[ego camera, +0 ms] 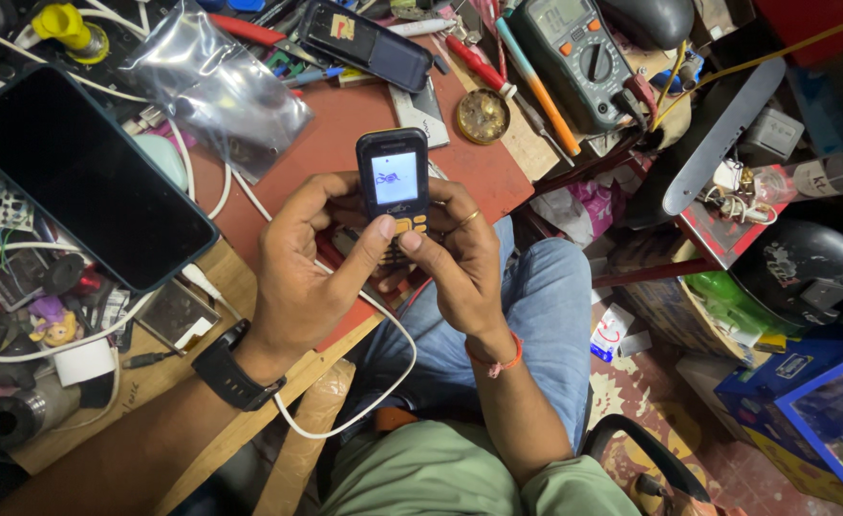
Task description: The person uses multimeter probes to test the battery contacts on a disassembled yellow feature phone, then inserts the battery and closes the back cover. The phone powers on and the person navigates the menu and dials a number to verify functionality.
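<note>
Hands, left [302, 272] and right [460, 258], clasp a light, rigid keypad phone [393, 182] by its lower sides, thumbs on keys.

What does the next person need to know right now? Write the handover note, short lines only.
Left hand: holds the small keypad phone from the left, thumb on the keys.
Right hand: holds it from the right, thumb on the keys too.
Phone: upright over the red mat, screen lit.
Nearby: large dark phone on the left, multimeter at top right, white cable looping below the hands.
Done: phone is powered on.
Left: cannot tell from this view.
</note>
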`<state>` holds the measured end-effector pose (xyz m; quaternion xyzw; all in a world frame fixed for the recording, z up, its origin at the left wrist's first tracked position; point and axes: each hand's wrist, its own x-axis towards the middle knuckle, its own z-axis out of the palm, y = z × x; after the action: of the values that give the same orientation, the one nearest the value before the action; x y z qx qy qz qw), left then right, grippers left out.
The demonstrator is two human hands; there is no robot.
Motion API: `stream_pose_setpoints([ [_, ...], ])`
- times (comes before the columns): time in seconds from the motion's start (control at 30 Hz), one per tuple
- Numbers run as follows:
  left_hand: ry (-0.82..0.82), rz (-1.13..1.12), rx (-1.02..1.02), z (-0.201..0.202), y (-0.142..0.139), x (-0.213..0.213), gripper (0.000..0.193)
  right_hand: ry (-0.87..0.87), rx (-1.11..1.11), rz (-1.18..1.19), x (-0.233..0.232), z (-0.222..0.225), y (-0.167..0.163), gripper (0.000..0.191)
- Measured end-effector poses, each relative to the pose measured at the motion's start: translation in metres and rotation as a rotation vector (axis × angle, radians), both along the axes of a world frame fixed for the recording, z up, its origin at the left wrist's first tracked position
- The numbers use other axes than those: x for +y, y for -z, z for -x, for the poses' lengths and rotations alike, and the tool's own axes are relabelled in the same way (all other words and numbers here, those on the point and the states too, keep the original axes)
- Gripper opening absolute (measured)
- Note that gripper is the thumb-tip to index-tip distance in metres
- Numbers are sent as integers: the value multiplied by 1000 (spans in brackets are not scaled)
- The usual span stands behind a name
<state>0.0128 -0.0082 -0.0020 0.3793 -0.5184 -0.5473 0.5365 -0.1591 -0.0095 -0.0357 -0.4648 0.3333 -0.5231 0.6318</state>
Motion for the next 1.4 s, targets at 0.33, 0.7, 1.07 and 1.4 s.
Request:
stream_pose_setpoints([
  [0.33,7,15,1,0,1,0,24,3,14,-6,1,1,0,43],
  [0.7,7,27,-8,0,2,0,24,5,-2,11,1,0,2,42],
  [1.07,9,-28,-5,1,3,-1,22,22,51,2,3,1,1,42],
  [1.4,3,15,-28,1,2,-1,21,13,39,4,2,1,1,42],
])
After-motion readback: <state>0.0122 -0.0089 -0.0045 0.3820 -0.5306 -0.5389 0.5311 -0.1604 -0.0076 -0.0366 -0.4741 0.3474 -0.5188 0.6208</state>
